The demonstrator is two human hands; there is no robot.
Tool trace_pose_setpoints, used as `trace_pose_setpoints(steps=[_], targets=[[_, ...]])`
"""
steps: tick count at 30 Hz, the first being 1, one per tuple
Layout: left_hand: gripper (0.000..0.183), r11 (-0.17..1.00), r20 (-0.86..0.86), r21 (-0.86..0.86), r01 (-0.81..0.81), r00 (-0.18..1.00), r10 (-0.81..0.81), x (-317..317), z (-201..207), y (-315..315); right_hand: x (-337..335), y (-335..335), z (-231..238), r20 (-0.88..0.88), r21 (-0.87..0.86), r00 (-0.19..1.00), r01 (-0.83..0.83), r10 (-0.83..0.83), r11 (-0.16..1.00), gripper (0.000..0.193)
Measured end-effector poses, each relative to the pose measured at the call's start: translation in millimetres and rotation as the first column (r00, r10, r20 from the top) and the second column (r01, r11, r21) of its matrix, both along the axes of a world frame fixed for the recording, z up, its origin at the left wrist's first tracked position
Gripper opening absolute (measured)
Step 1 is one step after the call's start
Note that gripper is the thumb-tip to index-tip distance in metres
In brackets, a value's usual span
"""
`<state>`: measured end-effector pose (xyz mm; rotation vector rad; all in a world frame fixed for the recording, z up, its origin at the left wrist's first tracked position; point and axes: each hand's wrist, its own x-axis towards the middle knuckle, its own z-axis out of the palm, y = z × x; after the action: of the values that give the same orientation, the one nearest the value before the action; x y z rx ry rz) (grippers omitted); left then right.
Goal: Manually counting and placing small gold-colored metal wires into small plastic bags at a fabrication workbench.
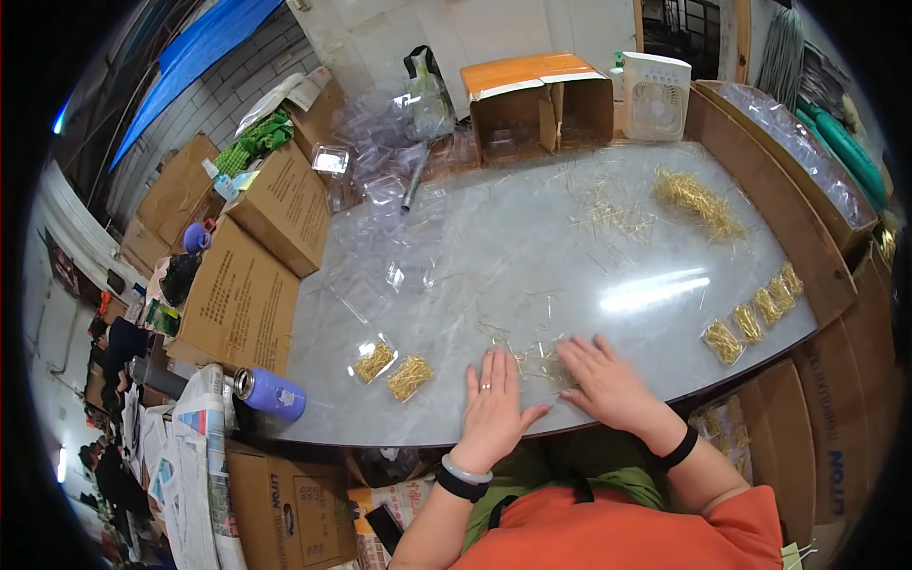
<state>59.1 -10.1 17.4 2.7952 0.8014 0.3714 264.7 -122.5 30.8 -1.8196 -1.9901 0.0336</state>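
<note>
Palm down on the grey table (456, 285), my left hand (493, 404) lies near the front edge with its fingers stretched out and a ring on one of them. My right hand (613, 388) rests flat to its right, fingers spread. A few thin gold wire pieces (537, 361) lie between and just beyond the fingertips; neither hand grips anything. Left of my hands sit a small clear pack of gold pieces (373, 361) and a gold bundle (410, 378). Several filled packs (747, 324) stand in a row along the right edge.
A heap of loose gold pieces (698, 204) lies at the back right. Clear plastic boxes (380, 195) pile up at the back left, beside a metal rod (415, 180). An opened carton (541, 104), a white fan (656, 98) and a purple bottle (271, 393) border the table.
</note>
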Motion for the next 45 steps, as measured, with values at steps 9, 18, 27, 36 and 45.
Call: trace_pose_setpoints(steps=[9, 18, 27, 36, 45], targets=[[0.083, 0.982, 0.123, -0.079, 0.174, 0.979, -0.163, 10.0, -4.2, 1.1, 4.1, -9.4, -6.7, -0.228, 0.143, 0.973, -0.006, 0.039, 0.99, 0.051], [0.069, 0.98, 0.212, -0.042, 0.196, 0.96, -0.182, 19.6, 3.6, -10.0, -20.8, -14.1, -3.6, -0.091, 0.168, 0.979, 0.195, -0.182, 0.966, 0.03], [0.061, 0.989, 0.255, 0.017, 0.146, 0.956, -0.145, 18.4, -4.9, -11.7, 64.7, 105.8, 21.8, 0.32, 0.172, 0.947, -0.017, -0.039, 0.985, 0.014], [0.069, 0.997, 0.335, 0.024, 0.075, 0.939, -0.079, 11.4, -1.5, -11.4, 0.3, 101.5, 34.3, 0.297, -0.265, 0.89, -0.27, 0.345, 0.926, 0.02], [0.065, 0.995, 0.331, 0.005, 0.104, 0.938, -0.1, 14.7, -2.0, -10.0, -0.9, 179.2, 1.2, 0.437, -0.12, 0.83, -0.327, 0.346, 0.937, 0.025]])
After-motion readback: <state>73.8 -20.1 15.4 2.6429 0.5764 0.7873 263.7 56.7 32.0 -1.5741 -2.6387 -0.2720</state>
